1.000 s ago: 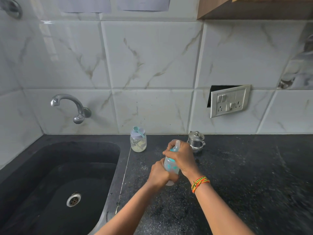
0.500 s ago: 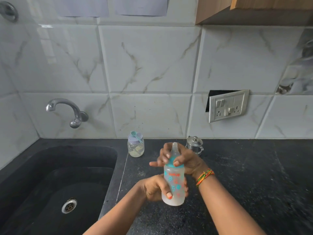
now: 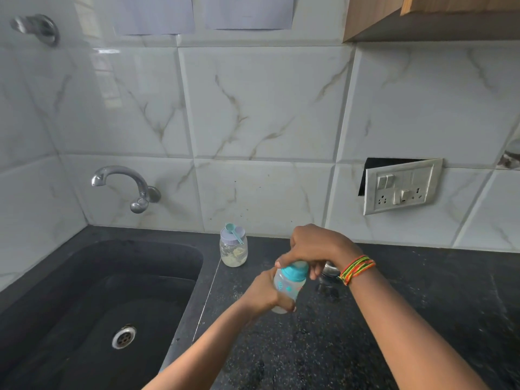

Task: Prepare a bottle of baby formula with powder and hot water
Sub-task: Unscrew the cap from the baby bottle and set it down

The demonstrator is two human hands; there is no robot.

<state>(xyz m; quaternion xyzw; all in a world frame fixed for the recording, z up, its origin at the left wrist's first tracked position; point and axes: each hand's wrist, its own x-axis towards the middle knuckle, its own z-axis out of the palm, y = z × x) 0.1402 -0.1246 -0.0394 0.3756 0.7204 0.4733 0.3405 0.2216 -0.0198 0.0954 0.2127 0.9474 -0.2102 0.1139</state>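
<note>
While my left hand (image 3: 263, 291) grips the lower half of the bottle (image 3: 287, 288), my right hand (image 3: 315, 246) is curled over its teal cap (image 3: 295, 271). I've got it tilted above the counter (image 3: 422, 305), just right of the sink (image 3: 84, 277). The powder jar (image 3: 234, 250) sits behind, with the scoop (image 3: 233, 232) on its lid.

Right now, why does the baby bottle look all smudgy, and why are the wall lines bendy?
Head view: the baby bottle and the right hand on top of it are smeared by motion blur, while the powder jar behind looks sharp. Head view again: the wide-angle lens bows the tile lines towards the edges, and a bright glare patch sits on the upper-left tile.
</note>
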